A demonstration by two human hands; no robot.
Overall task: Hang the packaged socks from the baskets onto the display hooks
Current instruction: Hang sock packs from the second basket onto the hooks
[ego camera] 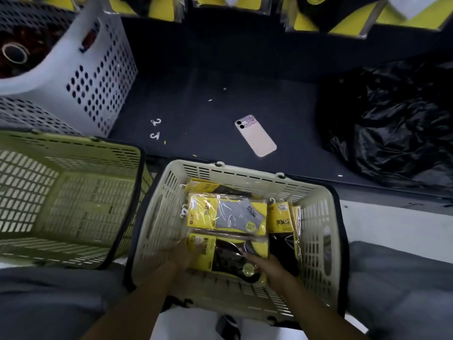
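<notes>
A cream basket in front of me holds several yellow sock packs. A pack with grey socks lies on top at the far side, and a pack with black socks lies nearest me. Both hands are inside the basket on that black pack: my left hand grips its left yellow end, my right hand holds its right side. More packs stand on edge at the right. Hung yellow packs show along the top edge; their hooks are out of view.
An empty green basket sits to the left. A white perforated bin with a tape roll stands at back left. On the dark shelf lie a pink phone, two loose white hooks and a black plastic bag.
</notes>
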